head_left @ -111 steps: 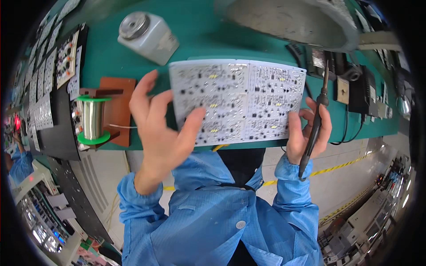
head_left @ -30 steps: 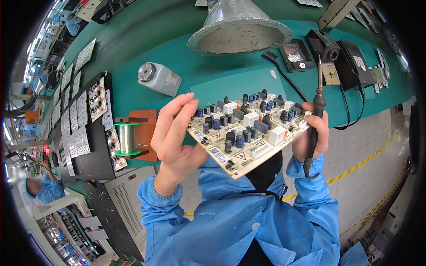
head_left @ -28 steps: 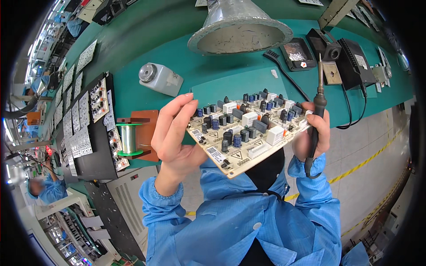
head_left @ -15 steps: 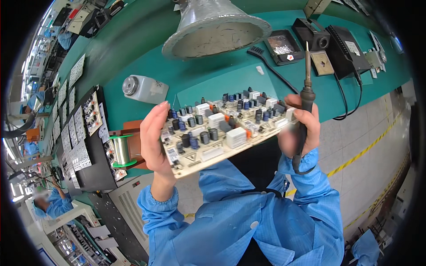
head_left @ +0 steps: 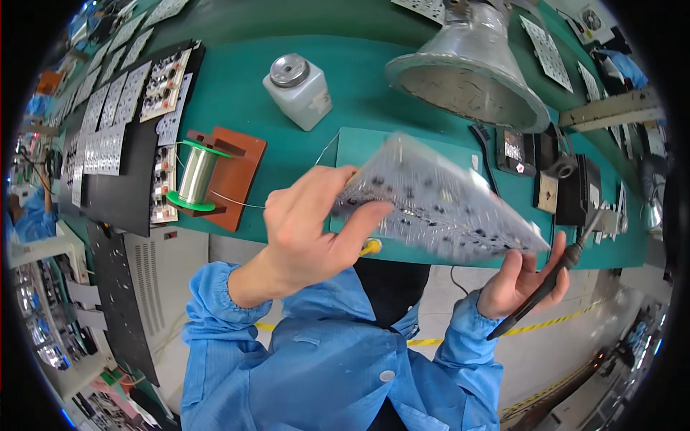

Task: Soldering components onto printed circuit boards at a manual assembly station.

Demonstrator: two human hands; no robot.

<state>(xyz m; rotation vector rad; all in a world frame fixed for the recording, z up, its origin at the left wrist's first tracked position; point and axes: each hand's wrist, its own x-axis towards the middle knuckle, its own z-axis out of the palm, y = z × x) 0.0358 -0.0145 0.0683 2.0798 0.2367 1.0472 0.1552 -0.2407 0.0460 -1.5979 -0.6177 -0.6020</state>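
Observation:
A circuit board (head_left: 438,205), smeared by motion, hangs tilted over the near edge of the bench with its solder side, full of short pins, facing me. My left hand (head_left: 309,223) pinches its left edge between thumb and fingers. At the board's lower right corner, the fingertips of my right hand (head_left: 521,284) are close to the edge; whether they touch is unclear. That hand also holds a soldering iron (head_left: 553,276), its dark handle lying across the fingers and its tip pointing up and right. The board's component side is hidden.
A solder wire spool (head_left: 198,176) sits on a brown holder (head_left: 248,169) at left, beside a black rack of boards (head_left: 126,190). Behind stand a white bottle (head_left: 300,93) and a metal fume hood (head_left: 471,79). A brush (head_left: 485,154) and a black soldering station (head_left: 578,190) lie at right.
The board has been turned over from component side to pin side. My left hand has moved onto its left edge, and the soldering iron has tilted rightward and lower. The view has shifted too.

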